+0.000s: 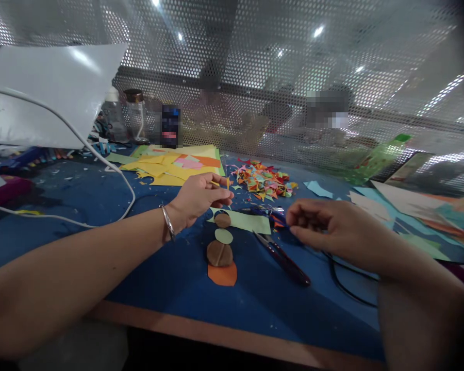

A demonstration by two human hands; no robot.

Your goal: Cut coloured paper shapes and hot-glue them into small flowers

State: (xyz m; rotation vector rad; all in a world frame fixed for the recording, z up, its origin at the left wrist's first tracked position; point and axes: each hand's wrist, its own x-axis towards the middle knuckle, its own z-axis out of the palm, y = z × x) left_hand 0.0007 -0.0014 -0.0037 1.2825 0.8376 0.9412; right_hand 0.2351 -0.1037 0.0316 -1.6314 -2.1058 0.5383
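My left hand (204, 198) is closed in a pinch on a small yellow-orange scrap of paper (228, 185), seen edge-on. Below it on the blue table (170, 278) lie a small brown disc (222, 220), a light green paper oval (224, 236) and a larger brown disc (219, 254), which overlaps an orange paper disc (222, 274). A pale green paper strip (249, 221) stretches behind them. My right hand (325, 224) hovers with curled fingers beside a dark blue item; whether they grip anything is hidden. Between the hands rest scissors with dark red handles (290, 264).
Behind my hands are yellow paper sheets (166, 170) and a heap of colourful paper scraps (263, 179). More cut paper (421, 216) lies right. A white cable (127, 185) loops at left; a black cable (336, 281) runs near my right wrist. A perforated metal screen (247, 62) stands behind.
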